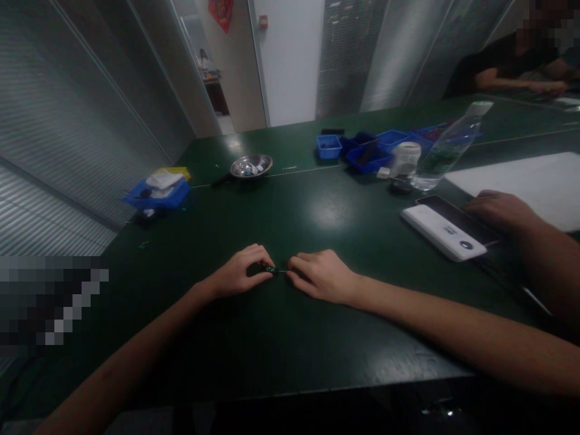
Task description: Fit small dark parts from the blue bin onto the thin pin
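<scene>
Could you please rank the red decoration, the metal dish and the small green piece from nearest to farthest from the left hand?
1. Small green piece: pinched at the fingertips of the left hand.
2. Metal dish: farther back on the table.
3. Red decoration: high up, beyond the table.

dim | glare on green tabletop (330,212) | soft blur | edges stretched

I can't read a word from here: the dark marks on the white device (435,227) at right are blurred, as is the print on the pale can (406,159) above it and the red hanging (222,12) at top.
</scene>
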`<action>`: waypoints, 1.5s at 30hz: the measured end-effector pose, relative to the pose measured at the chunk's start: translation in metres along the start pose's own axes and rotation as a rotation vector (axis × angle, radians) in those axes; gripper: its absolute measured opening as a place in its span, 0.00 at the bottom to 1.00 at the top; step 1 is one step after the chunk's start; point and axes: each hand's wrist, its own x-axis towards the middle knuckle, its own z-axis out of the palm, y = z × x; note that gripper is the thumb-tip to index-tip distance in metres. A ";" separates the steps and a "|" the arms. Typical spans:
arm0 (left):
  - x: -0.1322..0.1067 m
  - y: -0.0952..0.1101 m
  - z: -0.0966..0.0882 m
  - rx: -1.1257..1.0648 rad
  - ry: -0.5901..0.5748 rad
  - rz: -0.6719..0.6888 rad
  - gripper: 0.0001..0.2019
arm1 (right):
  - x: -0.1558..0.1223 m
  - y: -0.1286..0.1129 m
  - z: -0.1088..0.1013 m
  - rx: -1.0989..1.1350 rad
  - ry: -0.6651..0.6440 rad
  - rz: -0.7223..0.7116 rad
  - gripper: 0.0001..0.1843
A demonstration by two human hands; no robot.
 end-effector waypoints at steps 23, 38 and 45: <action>-0.002 0.000 0.006 0.019 0.044 0.001 0.10 | 0.001 0.000 0.001 -0.014 0.013 0.007 0.16; -0.001 0.003 0.004 0.021 0.029 0.020 0.10 | 0.001 -0.001 0.001 -0.032 0.012 0.005 0.17; -0.001 0.004 0.004 0.025 0.036 0.004 0.10 | 0.001 0.000 0.001 -0.013 0.013 0.009 0.17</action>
